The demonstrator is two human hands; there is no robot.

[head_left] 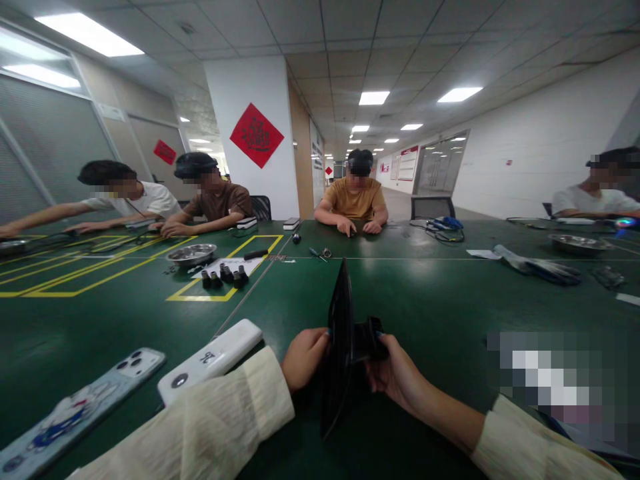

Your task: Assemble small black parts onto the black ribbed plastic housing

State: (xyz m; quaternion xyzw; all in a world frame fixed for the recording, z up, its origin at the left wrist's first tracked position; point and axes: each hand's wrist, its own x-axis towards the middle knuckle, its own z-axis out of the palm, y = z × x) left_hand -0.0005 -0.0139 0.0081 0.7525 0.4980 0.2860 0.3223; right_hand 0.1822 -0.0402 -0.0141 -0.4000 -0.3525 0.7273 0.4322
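A thin black panel [340, 347], perhaps a small screen, stands nearly edge-on in front of me above the green table. My left hand [306, 357] grips it from the left, thumb against its face and the other fingers partly hidden. On its right side sits a chunky black bracket-like part [367, 339]. My right hand [400, 377] is closed around that part, thumb on top and fingers curled underneath. Whether the bracket is fastened to the panel, I cannot tell.
Left of my forearm lie a white device [215, 360] marked 26 and a patterned phone [85, 413]. Farther off are several black cylindrical parts [226, 275], a metal bowl [191, 254], a screwdriver [317, 254] and gloves [537, 265]. Several people sit around the table [425, 293].
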